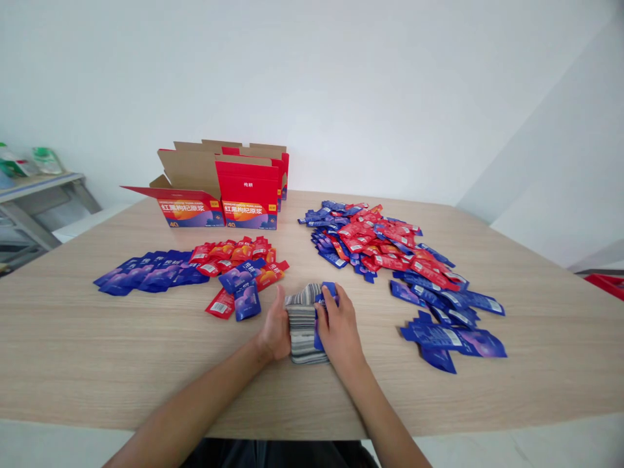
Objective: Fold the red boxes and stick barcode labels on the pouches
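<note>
Close to the table's near side, a thick stack of thin cards (303, 331) shows its grey and white striped edges, with a blue printed face on its right. My left hand (277, 327) is pressed along the stack's left side, thumb pointing up. Against the blue face on the other side lies my right hand (340, 327), fingers bent over it. Just beyond my left hand are blue pouches (247, 301) and red pouches (221, 303), some overlapping.
Open red cartons (249, 195) stand at the back left. A fanned row of blue pouches (156, 270) lies at left. A large heap of red and blue sachets (368, 237) spreads at right, trailing towards nearer blue sachets (451, 338). A side table (39, 185) stands far left.
</note>
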